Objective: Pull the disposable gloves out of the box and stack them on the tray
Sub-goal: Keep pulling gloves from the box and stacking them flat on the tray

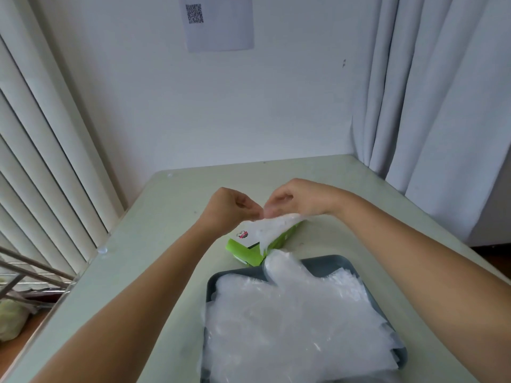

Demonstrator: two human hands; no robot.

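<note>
A green and white glove box point(244, 248) lies on the pale table point(154, 244), just beyond the tray. A clear plastic glove point(272, 229) rises out of the box's top. My left hand point(232, 208) and my right hand point(293, 200) both pinch the glove's upper edge, fingertips close together above the box. On the dark grey tray point(214, 280) near me lies a stack of several clear gloves point(290, 322); one glove's thumb point(282, 265) pokes over the tray's far rim toward the box.
The table stands against a white wall with a paper sheet point(219, 22) stuck to it. Curtains point(442, 92) hang at the right, vertical blinds point(41, 134) at the left. A metal rack point(30, 275) is left of the table.
</note>
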